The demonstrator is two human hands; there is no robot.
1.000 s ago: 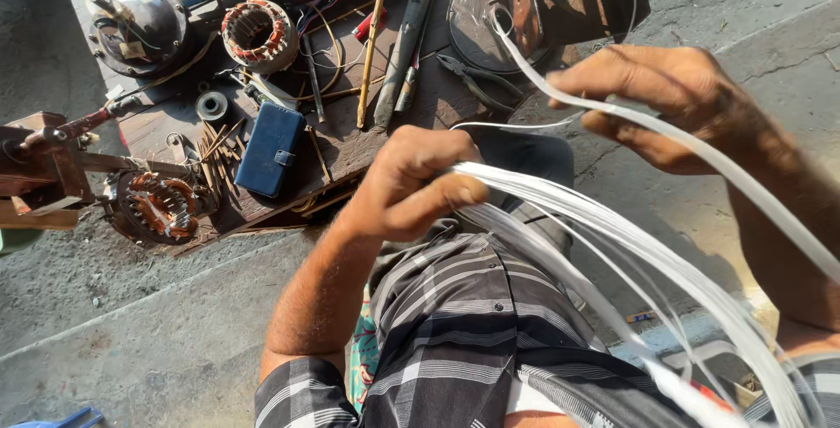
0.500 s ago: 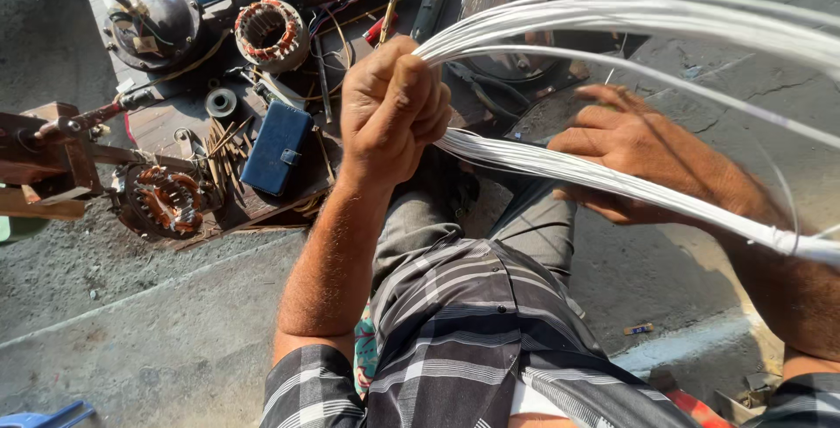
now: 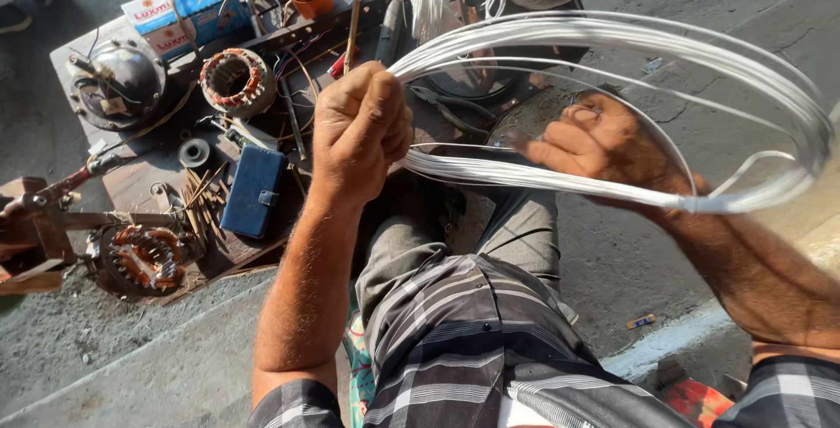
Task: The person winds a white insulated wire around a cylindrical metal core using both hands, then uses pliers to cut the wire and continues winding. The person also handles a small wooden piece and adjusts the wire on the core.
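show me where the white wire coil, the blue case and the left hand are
white wire coil (image 3: pixel 612 38), head view, upper arc of the loop.
blue case (image 3: pixel 254 190), head view, middle of its lid.
left hand (image 3: pixel 360 126), head view, back of the fist.

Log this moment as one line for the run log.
left hand: fist gripping white wire coil | right hand: open, fingers against coil's lower strands | dark blue case on cluttered board

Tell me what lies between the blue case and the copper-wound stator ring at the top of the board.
In the head view, between the blue case and the stator ring lie a small pale part and loose thin wires on the dark board.
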